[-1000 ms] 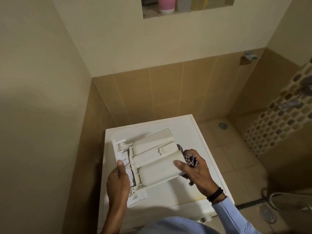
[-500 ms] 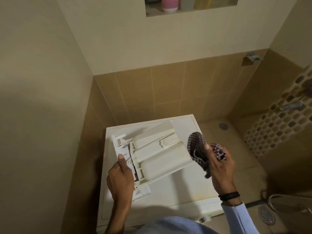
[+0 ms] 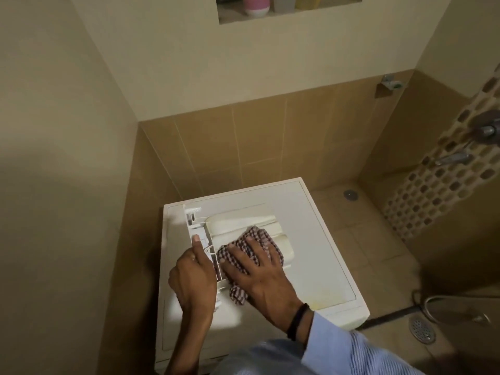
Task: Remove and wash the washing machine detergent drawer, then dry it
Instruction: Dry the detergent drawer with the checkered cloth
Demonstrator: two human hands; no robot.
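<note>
Tan tiles wall the corner where the washing machine (image 3: pixel 311 239) stands, and the detergent drawer (image 3: pixel 243 223) lies on its lid. My left hand (image 3: pixel 193 280) grips the drawer's front panel, one digit laid straight along it. My right hand (image 3: pixel 259 274) presses the checked cloth (image 3: pixel 259 239) onto the drawer, fingers spread flat. If I rub hard, the slick plastic may skid across the lid, or water may stay trapped in the ribs by the panel. Half a second ago the drawer was tilted up and the cloth lifted clear of it; now both are down together.
</note>
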